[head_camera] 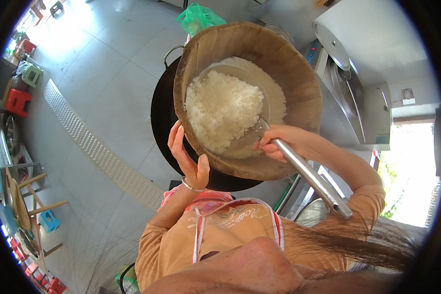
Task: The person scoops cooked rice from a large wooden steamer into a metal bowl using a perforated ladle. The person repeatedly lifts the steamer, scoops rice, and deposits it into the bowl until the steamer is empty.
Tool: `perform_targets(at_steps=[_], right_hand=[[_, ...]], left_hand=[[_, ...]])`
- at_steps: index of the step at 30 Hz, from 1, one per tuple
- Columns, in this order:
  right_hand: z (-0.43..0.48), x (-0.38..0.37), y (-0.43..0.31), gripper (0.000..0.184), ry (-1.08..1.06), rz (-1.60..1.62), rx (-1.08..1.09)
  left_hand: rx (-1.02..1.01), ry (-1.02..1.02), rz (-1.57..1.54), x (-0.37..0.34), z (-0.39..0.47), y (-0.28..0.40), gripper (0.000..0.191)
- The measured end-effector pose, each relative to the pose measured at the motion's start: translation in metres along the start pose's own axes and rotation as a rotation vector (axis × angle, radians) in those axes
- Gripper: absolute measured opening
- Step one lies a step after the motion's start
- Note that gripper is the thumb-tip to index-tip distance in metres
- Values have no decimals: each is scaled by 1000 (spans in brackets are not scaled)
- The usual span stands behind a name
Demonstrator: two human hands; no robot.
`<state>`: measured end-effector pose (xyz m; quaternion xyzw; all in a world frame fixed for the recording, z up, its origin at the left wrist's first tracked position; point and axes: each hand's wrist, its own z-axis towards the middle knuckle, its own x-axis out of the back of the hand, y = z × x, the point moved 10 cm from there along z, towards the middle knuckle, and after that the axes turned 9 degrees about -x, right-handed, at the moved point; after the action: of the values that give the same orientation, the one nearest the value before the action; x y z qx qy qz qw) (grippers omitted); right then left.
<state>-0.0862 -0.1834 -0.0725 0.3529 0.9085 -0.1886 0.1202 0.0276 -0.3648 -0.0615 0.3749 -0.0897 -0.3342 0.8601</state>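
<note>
A large wooden tub [301, 84] stands tilted before me, over a big dark wok [165, 110]. White rice [224, 106] lies inside it, much of it heaped on a broad metal scoop, whose bowl is mostly hidden. My right hand [281, 141] grips the scoop's steel handle [305, 169] near the bowl, and the handle's far end reaches towards my right upper arm. My left hand [189, 158], with a bracelet at the wrist, rests against the tub's near left rim, fingers along the outside and the thumb near the edge.
A green plastic bag [200, 18] sits beyond the tub. On the right is a steel stove counter [375, 114] with a round metal lid [332, 44]. A perforated drain cover [95, 143] crosses the tiled floor at left. Red stools [18, 102] and wooden-legged furniture [36, 183] stand farther left.
</note>
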Motion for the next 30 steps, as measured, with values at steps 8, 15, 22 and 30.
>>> perform_targets(at_steps=[8,15,22,30], right_hand=[[-26,-19,8,38,-238,210,146],[-13,-27,9,38,-439,441,291],[-33,-63,13,38,-612,453,594],[-60,-90,65,40,-682,568,1009]], left_hand=[[-11,11,30,1,1,-1,59],[-23,6,74,14,4,-14,53],[36,5,8,65,7,-28,48],[63,11,38,134,36,-75,41]])
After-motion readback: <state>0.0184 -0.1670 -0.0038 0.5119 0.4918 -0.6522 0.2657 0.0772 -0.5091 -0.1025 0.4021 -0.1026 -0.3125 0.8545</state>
